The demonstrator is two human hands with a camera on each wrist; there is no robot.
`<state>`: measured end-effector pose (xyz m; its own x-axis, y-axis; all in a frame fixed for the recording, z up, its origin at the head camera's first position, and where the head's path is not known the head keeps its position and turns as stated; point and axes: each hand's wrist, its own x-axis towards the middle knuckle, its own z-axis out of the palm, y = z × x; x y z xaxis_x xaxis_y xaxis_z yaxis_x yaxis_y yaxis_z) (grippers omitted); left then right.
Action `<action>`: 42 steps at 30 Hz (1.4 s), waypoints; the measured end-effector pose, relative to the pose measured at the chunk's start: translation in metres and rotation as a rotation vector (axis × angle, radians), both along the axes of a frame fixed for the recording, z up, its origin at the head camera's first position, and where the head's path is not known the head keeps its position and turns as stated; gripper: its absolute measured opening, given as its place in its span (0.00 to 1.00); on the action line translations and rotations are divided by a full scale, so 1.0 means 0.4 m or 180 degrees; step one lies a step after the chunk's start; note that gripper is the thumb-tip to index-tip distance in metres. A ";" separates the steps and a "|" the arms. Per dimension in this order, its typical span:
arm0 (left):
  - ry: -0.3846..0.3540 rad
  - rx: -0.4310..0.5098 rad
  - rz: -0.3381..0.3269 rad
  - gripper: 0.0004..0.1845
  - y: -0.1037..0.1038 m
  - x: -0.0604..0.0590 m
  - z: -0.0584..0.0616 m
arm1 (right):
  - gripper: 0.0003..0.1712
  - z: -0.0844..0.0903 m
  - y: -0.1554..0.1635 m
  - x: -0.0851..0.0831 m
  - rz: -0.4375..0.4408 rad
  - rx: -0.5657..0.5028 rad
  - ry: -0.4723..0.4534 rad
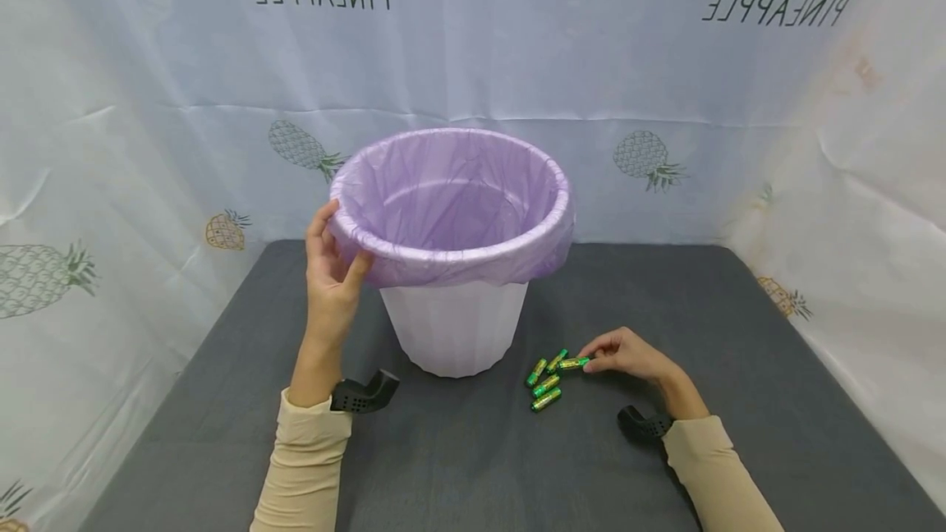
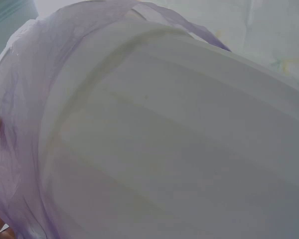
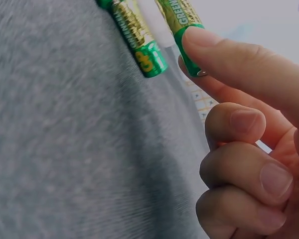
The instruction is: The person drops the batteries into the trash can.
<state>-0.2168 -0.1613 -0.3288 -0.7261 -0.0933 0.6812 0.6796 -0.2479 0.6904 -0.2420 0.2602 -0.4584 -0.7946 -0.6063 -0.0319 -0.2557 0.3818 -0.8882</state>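
My left hand [image 1: 330,269] holds the near-left rim of a white trash bin [image 1: 458,327], with thumb and fingers spread against the purple bag [image 1: 473,265] folded over it. Only fingertips of this hand show at the edge of the left wrist view, beside the bin's ribbed white wall [image 2: 179,129]. To the right of the bin, my right hand [image 1: 628,355] pinches one end of a green and gold battery [image 3: 187,40] between thumb and index finger. The other fingers are curled in. Several similar batteries [image 1: 546,400] lie on the table just left of this hand.
A dark grey cloth [image 1: 458,458] covers the table. The bin stands upright on it toward the back, and its wide, bag-lined mouth faces up. Pineapple-printed curtains [image 1: 643,56] hang behind and along both sides. A black camera mount [image 1: 365,392] juts from the left wrist.
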 end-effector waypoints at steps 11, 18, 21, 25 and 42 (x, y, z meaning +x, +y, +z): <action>-0.0005 -0.0006 0.0036 0.33 0.003 0.001 0.000 | 0.15 0.043 0.001 0.009 -0.0047 -0.0130 0.0096; -0.0006 -0.0008 0.0025 0.33 0.005 0.004 0.000 | 0.14 0.080 -0.004 0.021 -0.0150 -0.0169 0.0108; -0.0015 0.0000 0.0025 0.33 0.005 0.005 0.001 | 0.14 0.096 -0.007 0.026 -0.0164 -0.0174 0.0076; -0.0031 0.0011 0.0025 0.33 0.005 0.008 0.003 | 0.14 0.117 -0.012 0.033 -0.0175 -0.0251 0.0061; -0.0007 -0.0026 0.0014 0.33 0.001 0.008 0.002 | 0.07 0.229 -0.034 0.054 -0.0387 -0.0642 0.0503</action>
<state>-0.2138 -0.1608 -0.3279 -0.7272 -0.0908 0.6804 0.6792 -0.2392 0.6939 -0.2205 0.2466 -0.3666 -0.8474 -0.4878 0.2098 -0.3602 0.2378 -0.9020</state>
